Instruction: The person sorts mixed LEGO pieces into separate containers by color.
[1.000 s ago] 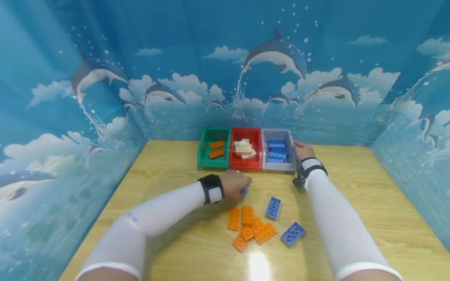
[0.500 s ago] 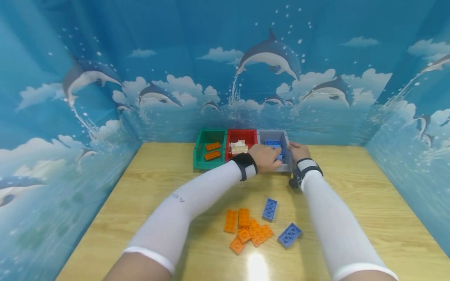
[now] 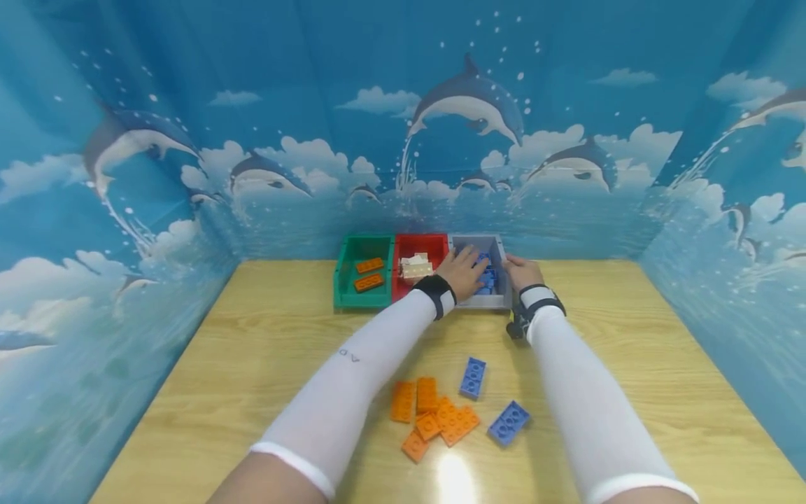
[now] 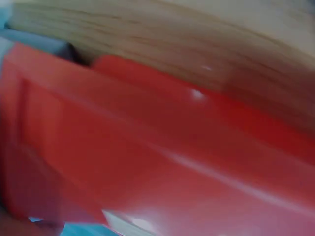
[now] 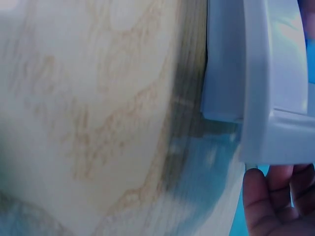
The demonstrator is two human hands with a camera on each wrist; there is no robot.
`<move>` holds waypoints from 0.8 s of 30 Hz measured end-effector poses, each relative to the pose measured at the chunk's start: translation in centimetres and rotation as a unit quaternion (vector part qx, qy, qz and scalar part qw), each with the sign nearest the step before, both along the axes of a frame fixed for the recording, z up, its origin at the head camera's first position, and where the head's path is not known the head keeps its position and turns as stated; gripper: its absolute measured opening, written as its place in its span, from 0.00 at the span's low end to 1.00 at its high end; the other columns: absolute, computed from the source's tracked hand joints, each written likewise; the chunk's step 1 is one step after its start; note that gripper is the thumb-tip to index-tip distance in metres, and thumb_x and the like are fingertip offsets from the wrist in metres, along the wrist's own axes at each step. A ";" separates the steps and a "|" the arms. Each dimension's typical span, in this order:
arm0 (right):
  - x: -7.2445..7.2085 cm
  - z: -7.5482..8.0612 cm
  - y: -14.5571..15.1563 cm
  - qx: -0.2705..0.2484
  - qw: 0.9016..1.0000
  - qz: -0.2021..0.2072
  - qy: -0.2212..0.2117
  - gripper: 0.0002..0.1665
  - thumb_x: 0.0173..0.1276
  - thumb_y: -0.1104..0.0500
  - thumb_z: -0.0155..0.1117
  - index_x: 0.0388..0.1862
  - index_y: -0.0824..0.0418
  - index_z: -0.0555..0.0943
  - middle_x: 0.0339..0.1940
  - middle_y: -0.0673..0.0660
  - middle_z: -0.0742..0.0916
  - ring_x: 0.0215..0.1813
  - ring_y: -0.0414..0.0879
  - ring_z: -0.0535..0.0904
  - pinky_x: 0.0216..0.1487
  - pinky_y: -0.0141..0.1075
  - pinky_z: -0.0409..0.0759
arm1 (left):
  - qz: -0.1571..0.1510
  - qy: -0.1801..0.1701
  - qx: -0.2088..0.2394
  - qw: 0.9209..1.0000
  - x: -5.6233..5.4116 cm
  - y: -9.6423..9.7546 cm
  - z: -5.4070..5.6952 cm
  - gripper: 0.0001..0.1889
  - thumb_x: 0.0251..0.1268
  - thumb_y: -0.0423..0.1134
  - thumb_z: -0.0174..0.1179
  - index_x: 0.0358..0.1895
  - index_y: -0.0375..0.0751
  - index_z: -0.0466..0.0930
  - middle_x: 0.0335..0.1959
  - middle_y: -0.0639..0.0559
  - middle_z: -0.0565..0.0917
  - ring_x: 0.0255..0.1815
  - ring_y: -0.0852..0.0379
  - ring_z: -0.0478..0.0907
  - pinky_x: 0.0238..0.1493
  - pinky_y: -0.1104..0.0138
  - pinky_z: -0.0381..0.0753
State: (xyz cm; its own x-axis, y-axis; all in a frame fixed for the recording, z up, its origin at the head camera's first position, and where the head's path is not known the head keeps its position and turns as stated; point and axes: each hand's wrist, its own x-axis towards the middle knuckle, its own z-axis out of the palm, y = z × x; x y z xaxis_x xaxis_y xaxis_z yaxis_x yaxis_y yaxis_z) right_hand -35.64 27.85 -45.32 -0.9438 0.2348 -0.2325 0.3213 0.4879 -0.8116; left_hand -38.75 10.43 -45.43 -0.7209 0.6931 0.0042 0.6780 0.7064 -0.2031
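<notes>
In the head view my left hand (image 3: 462, 271) is over the grey bin (image 3: 480, 302), its fingers spread and nothing seen in its grip. Several blue building bricks (image 3: 488, 283) lie in that bin, partly hidden by the hand. My right hand (image 3: 522, 271) holds the bin's right side near the back. Its fingers (image 5: 257, 189) show at the corner of the grey bin in the right wrist view. The red bin (image 4: 147, 128) fills the blurred left wrist view. My left hand's fingers are mostly outside that view.
Left of the red bin with white bricks (image 3: 417, 268) stands a green bin (image 3: 365, 301) with two orange bricks (image 3: 369, 282). Several orange bricks (image 3: 403, 402) and two blue bricks, one near (image 3: 508, 423) and one farther (image 3: 473, 378), lie on the wooden table (image 3: 283, 378).
My left hand has carried a blue brick from the table to the grey bin and let go, its fingers spreading. My right hand has stayed at the bin's side. The head view has shifted slightly.
</notes>
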 end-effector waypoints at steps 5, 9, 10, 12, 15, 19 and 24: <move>-1.0 -0.2 0.0 0.003 1.000 0.015 0.001 0.32 0.80 0.46 0.40 0.78 0.53 0.58 0.78 0.63 0.62 0.78 0.63 0.56 0.75 0.55 0.57 | 0.056 -0.053 0.072 0.994 -1.2 -4.7 1.2 0.37 0.75 0.67 0.36 0.79 0.52 0.51 0.81 0.47 0.51 0.82 0.49 0.40 0.78 0.47 0.42; -1.5 0.1 -0.1 0.009 1.000 0.010 0.005 0.31 0.80 0.46 0.41 0.78 0.53 0.58 0.78 0.63 0.63 0.78 0.62 0.57 0.75 0.55 0.58 | 0.105 -0.069 0.152 0.980 -2.3 -10.3 2.6 0.39 0.74 0.68 0.35 0.78 0.48 0.52 0.80 0.45 0.53 0.81 0.45 0.42 0.77 0.44 0.42; -1.6 0.3 -0.2 0.009 1.000 0.010 0.006 0.31 0.80 0.46 0.41 0.78 0.53 0.58 0.78 0.63 0.63 0.77 0.63 0.57 0.74 0.55 0.58 | 0.122 -0.067 0.169 0.976 -2.5 -12.0 2.9 0.38 0.75 0.66 0.36 0.78 0.46 0.53 0.79 0.44 0.54 0.81 0.44 0.43 0.77 0.43 0.43; -1.7 0.5 -0.2 0.012 1.000 0.012 0.008 0.32 0.80 0.46 0.41 0.78 0.54 0.58 0.78 0.64 0.63 0.77 0.63 0.57 0.74 0.55 0.59 | 0.163 -0.051 0.199 0.965 -2.9 -15.4 3.0 0.36 0.77 0.63 0.34 0.77 0.42 0.55 0.78 0.41 0.57 0.80 0.41 0.46 0.76 0.42 0.46; -1.7 1.0 -0.3 0.010 1.000 0.015 0.009 0.32 0.80 0.46 0.40 0.78 0.54 0.57 0.78 0.64 0.62 0.77 0.63 0.57 0.74 0.55 0.59 | 0.230 -0.035 0.248 0.940 -3.2 -20.2 2.7 0.32 0.81 0.56 0.32 0.75 0.36 0.58 0.75 0.36 0.62 0.77 0.38 0.54 0.74 0.43 0.54; -1.7 1.2 -0.3 0.010 1.000 0.009 0.008 0.32 0.80 0.46 0.40 0.78 0.54 0.57 0.78 0.64 0.62 0.77 0.63 0.58 0.73 0.54 0.61 | 0.278 -0.088 0.329 0.898 -3.1 -24.7 1.6 0.29 0.82 0.49 0.33 0.68 0.29 0.67 0.57 0.30 0.76 0.57 0.38 0.75 0.61 0.47 0.73; -1.7 1.2 -0.6 0.000 1.000 0.009 0.013 0.32 0.80 0.46 0.41 0.78 0.54 0.57 0.78 0.64 0.62 0.77 0.63 0.57 0.73 0.54 0.61 | 0.294 -0.233 0.476 0.795 -2.5 -27.0 0.5 0.25 0.80 0.51 0.42 0.65 0.36 0.74 0.49 0.36 0.80 0.32 0.50 0.72 0.42 0.56 0.76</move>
